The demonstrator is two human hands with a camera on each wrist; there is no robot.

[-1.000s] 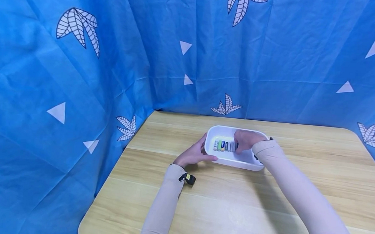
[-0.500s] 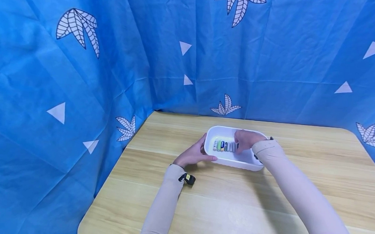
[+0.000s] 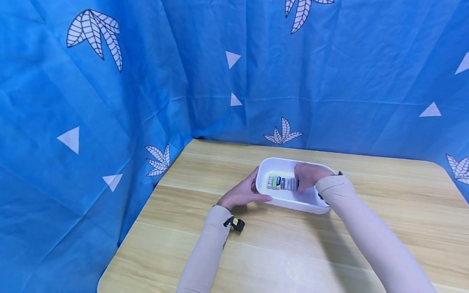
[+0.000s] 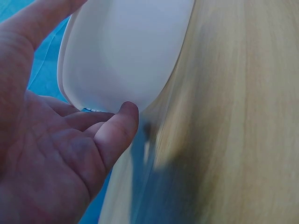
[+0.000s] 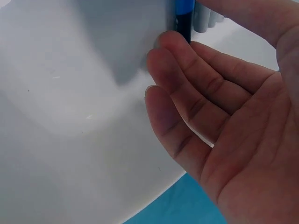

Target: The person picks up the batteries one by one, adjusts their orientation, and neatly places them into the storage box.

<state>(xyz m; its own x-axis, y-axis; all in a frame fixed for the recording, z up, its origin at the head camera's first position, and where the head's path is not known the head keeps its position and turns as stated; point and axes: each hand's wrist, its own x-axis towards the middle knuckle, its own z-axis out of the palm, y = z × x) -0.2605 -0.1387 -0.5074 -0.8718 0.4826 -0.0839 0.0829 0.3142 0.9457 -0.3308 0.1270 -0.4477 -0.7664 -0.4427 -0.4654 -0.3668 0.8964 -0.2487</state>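
A white plastic box [image 3: 293, 206] with rounded corners stands towards the back of the table. My left hand [image 3: 241, 194] holds its left end, thumb on the front rim and fingers around the far side; the left wrist view shows the thumb [image 4: 121, 128] against the wall. Inside the box lies a row of several batteries [image 3: 278, 183], side by side, in white, green, blue-yellow and grey. My right hand [image 3: 309, 174] reaches in at the row's right end. In the right wrist view its fingertips pinch a blue-and-black battery [image 5: 185, 18]; the thumb tip is out of frame.
The wooden table [image 3: 275, 265] extends around the box on every side. A blue patterned curtain [image 3: 343, 81] hangs behind its back edge and along the left. A small black device [image 3: 235, 223] is strapped to the left wrist.
My right hand has shifted very slightly to the right inside the box. The left hand, the box and the other batteries look the same.
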